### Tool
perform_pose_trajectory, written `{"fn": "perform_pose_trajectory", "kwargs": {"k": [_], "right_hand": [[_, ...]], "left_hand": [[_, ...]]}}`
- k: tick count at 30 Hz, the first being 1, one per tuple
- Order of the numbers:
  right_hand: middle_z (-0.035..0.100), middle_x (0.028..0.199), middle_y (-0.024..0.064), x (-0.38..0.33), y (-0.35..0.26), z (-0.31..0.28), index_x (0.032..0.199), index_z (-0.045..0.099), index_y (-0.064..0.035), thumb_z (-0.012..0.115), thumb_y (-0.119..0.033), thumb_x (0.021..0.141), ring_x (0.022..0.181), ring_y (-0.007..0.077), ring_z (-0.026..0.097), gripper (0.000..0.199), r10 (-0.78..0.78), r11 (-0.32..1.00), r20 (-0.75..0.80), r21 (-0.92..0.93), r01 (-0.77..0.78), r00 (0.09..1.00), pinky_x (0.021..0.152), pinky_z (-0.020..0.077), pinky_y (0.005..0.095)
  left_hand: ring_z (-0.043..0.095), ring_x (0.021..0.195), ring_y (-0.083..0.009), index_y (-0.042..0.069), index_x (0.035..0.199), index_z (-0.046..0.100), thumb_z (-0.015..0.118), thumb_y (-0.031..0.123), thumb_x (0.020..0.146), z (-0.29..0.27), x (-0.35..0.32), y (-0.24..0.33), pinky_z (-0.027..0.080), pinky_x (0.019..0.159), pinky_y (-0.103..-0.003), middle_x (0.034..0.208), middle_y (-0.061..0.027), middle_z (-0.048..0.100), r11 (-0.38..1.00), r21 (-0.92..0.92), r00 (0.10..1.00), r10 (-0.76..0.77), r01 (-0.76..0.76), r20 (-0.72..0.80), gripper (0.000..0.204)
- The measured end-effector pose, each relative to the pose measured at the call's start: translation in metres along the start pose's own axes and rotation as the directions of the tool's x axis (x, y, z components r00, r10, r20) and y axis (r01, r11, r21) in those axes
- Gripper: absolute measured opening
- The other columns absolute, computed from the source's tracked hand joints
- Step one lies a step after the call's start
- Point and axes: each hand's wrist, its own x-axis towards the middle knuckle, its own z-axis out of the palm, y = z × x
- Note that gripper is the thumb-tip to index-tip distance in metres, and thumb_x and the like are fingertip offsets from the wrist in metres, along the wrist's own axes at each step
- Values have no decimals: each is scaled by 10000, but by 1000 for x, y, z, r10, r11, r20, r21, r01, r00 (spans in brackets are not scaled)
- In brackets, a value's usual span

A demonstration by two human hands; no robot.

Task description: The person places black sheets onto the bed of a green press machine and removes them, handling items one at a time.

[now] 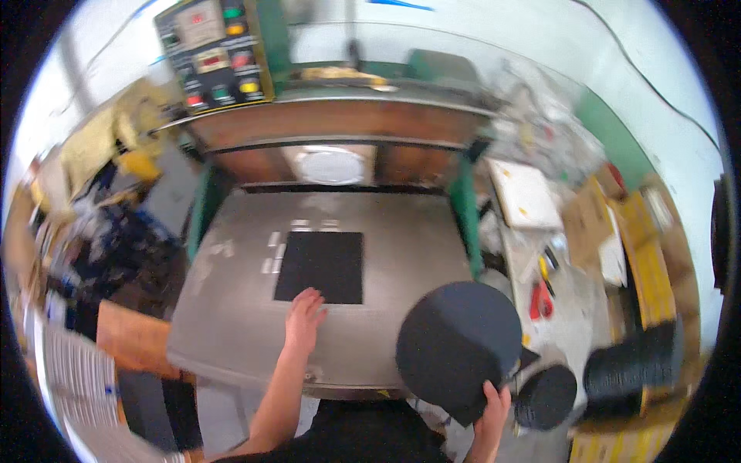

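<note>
My left hand lies flat and open, fingers spread, on the grey metal tabletop of the press, its fingertips touching the near edge of the black square sheet that lies just ahead of it. Small pale labels lie beside that sheet, ahead of my hand and to its left. My right hand is closed on the lower edge of a dark round disc, holding it up tilted over the tabletop's near right corner. Right of that hand stands a stack of dark discs, with another dark disc just beside the hand. A control panel with coloured buttons stands far ahead of my left hand.
</note>
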Motion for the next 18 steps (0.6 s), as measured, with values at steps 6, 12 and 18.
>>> {"fn": "perform_pose_trajectory", "kwargs": {"k": [6,12,18], "right_hand": [[634,1130,23,-36,27,-45,1229,574,-38,610,-84,895,975,147,587,340,55,996,-36,-69,-57,998,881,462,307],[672,837,88,-125,5,-163,1180,562,26,523,-205,973,711,171,655,313,13,992,-336,-113,-54,942,615,487,273],[662,758,114,-258,-29,-305,1097,578,35,476,-127,923,628,152,659,259,-259,857,-737,-474,-204,624,537,479,246]], "left_hand": [[593,1035,-219,19,1341,426,587,265,939,106,-102,-42,503,868,-352,1166,-102,597,740,652,631,-587,165,507,498],[596,1020,-199,51,1294,478,558,156,947,125,-127,-113,507,827,-338,1168,-75,607,730,656,593,-619,193,515,371],[567,1129,-258,88,1297,450,556,168,959,191,-139,-205,504,867,-438,1256,-85,562,777,545,431,-628,314,648,363]]}}
